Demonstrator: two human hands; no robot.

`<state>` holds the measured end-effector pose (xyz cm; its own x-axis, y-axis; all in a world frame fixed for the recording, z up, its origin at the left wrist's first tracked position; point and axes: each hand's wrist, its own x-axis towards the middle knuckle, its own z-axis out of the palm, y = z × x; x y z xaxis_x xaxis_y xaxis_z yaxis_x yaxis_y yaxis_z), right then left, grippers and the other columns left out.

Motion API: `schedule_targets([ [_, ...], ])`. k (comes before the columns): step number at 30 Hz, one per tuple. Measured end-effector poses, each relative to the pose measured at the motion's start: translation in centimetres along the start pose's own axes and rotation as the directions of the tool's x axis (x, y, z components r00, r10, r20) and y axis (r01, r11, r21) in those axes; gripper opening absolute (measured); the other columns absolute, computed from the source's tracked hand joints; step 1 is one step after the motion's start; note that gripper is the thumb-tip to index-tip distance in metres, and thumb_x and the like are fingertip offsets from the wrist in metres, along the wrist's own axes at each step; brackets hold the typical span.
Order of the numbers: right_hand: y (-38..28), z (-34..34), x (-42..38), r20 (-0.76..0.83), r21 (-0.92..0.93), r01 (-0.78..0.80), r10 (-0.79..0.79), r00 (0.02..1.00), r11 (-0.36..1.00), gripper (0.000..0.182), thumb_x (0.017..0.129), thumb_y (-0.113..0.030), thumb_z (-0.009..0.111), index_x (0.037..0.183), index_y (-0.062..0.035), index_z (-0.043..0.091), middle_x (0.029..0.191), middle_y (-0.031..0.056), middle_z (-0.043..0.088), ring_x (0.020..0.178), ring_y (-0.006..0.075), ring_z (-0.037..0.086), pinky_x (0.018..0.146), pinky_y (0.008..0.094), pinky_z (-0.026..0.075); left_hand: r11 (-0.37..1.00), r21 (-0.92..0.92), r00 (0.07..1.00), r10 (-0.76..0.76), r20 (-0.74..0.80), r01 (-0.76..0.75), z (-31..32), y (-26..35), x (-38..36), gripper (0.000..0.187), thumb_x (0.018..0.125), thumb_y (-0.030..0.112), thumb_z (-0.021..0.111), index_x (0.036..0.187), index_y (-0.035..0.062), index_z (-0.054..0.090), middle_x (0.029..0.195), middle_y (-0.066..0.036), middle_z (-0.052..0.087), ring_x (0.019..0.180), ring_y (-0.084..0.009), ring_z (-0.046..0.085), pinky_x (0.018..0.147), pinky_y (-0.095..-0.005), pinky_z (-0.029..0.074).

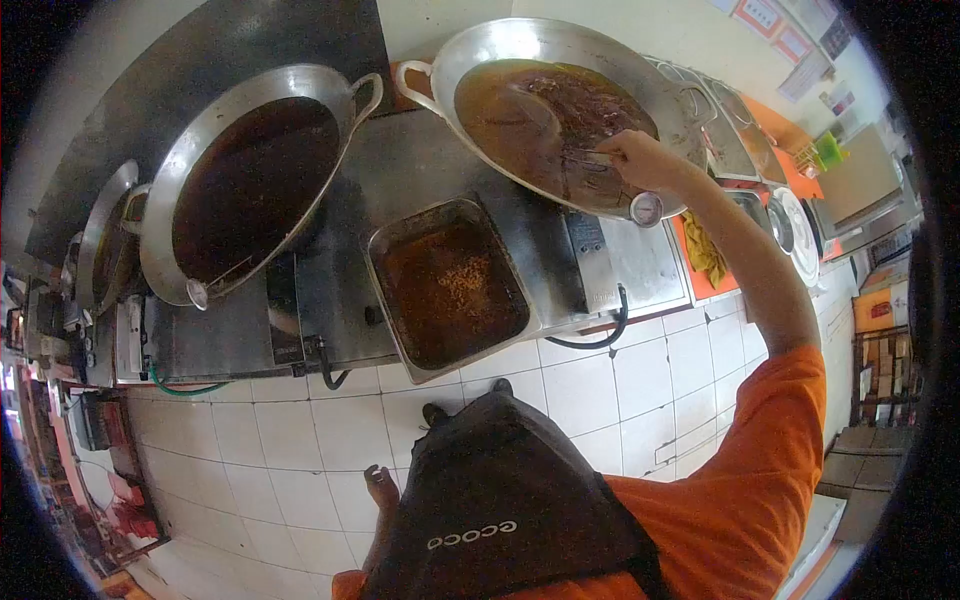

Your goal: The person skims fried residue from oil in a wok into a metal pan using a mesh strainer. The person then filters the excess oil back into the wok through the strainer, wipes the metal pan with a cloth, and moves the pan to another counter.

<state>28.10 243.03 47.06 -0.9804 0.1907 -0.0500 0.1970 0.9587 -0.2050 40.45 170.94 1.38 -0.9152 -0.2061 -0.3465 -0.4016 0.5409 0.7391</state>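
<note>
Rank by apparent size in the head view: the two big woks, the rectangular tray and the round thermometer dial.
1-2. Left wok and right wok: look alike, unranked.
3. Rectangular tray.
4. Thermometer dial, by far the smallest.

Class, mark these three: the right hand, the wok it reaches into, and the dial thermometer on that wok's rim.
right hand (632,152), head view, back of the hand.
wok (470,45), head view, bare rim.
thermometer (646,208), head view, dial face.

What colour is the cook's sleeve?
Orange; the sleeve shows best in the head view.
</note>
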Motion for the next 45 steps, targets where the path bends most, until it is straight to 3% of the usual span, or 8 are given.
schedule_targets([
  [2,1.1,0.6,-0.1,-0.023,0.110,0.048,-0.045,0.999,0.993,0.036,0.081,-0.003,0.046,0.114,-0.0020,0.061,0.083,0.0190,0.066,0.074,0.0260,0.064,0.067,0.0353,0.049,0.999,0.019,0.999,0.027,0.034,-0.027,-0.2,-0.7,0.4,0.027,0.084,0.015,0.062,0.106,0.0044,0.052,0.075,-0.009,0.057,0.063,-0.0166,0.052,0.057,-0.0327,0.044],
  [8,-2.7,-2.8,-2.3,0.338,0.598,-0.443,0.291,0.895,0.668,0.037,0.088,-0.009,0.045,0.124,-0.0080,0.057,0.062,-0.0030,0.044,0.043,0.0046,0.031,0.036,0.0205,0.023,0.999,-0.029,0.997,0.048,0.060,-0.046,0.3,-1.6,1.1,0.027,0.085,0.015,0.060,0.107,0.0035,0.051,0.074,-0.008,0.056,0.064,-0.0150,0.052,0.055,-0.0319,0.042],
  [11,-2.1,-3.1,-2.8,0.401,0.740,-0.509,0.318,0.859,0.440,0.037,0.089,-0.009,0.046,0.125,-0.0071,0.055,0.060,-0.0042,0.041,0.043,0.0023,0.029,0.036,0.0187,0.020,0.995,-0.062,0.989,-0.070,0.129,0.079,-0.6,3.9,-0.1,0.027,0.085,0.015,0.060,0.107,0.0030,0.051,0.075,-0.008,0.055,0.065,-0.0151,0.052,0.055,-0.0317,0.042],
  [17,-1.4,-2.9,-3.8,0.402,0.827,-0.490,0.319,0.858,0.277,0.034,0.091,-0.009,0.045,0.123,-0.0028,0.054,0.060,-0.0050,0.041,0.042,0.0009,0.027,0.035,0.0169,0.017,0.998,0.039,0.999,-0.048,0.015,0.047,0.7,1.7,1.1,0.028,0.085,0.016,0.061,0.109,0.0033,0.052,0.078,-0.012,0.059,0.064,-0.0191,0.055,0.057,-0.0336,0.044],
  [20,-1.9,-2.9,-4.3,0.360,0.845,-0.465,0.363,0.859,0.263,0.033,0.091,-0.010,0.045,0.123,-0.0049,0.055,0.060,-0.0062,0.041,0.042,0.0001,0.026,0.035,0.0158,0.016,0.981,0.132,0.990,0.142,-0.009,-0.139,0.9,-0.5,1.6,0.029,0.084,0.016,0.061,0.108,0.0033,0.053,0.079,-0.014,0.061,0.065,-0.0209,0.056,0.058,-0.0352,0.046],
  [23,-1.7,-3.0,-4.6,0.386,0.872,-0.466,0.379,0.841,0.147,0.033,0.092,-0.012,0.046,0.123,-0.0072,0.055,0.059,-0.0074,0.039,0.041,-0.0006,0.025,0.035,0.0154,0.016,0.996,0.081,0.999,-0.037,0.001,0.037,0.7,1.6,0.6,0.029,0.083,0.017,0.061,0.107,0.0025,0.054,0.079,-0.014,0.061,0.065,-0.0206,0.056,0.058,-0.0357,0.046],
  [26,-1.5,-3.5,-5.0,0.383,0.874,-0.461,0.368,0.847,0.152,0.032,0.092,-0.013,0.047,0.123,-0.0091,0.056,0.059,-0.0082,0.038,0.041,-0.0012,0.023,0.035,0.0151,0.015,0.996,-0.070,0.998,-0.054,0.035,0.056,0.9,0.0,1.0,0.030,0.082,0.018,0.061,0.107,0.0022,0.054,0.077,-0.014,0.061,0.064,-0.0205,0.056,0.058,-0.0357,0.046],
  [45,-1.2,-5.4,-6.8,0.312,0.927,-0.369,0.414,0.855,0.064,0.035,0.091,-0.017,0.049,0.125,-0.0083,0.053,0.061,-0.0085,0.036,0.041,-0.0017,0.022,0.034,0.0144,0.016,0.997,0.074,0.997,0.021,0.072,-0.026,0.9,-2.2,2.8,0.030,0.083,0.017,0.061,0.108,0.0032,0.053,0.078,-0.016,0.061,0.069,-0.0265,0.059,0.063,-0.0380,0.047],
])
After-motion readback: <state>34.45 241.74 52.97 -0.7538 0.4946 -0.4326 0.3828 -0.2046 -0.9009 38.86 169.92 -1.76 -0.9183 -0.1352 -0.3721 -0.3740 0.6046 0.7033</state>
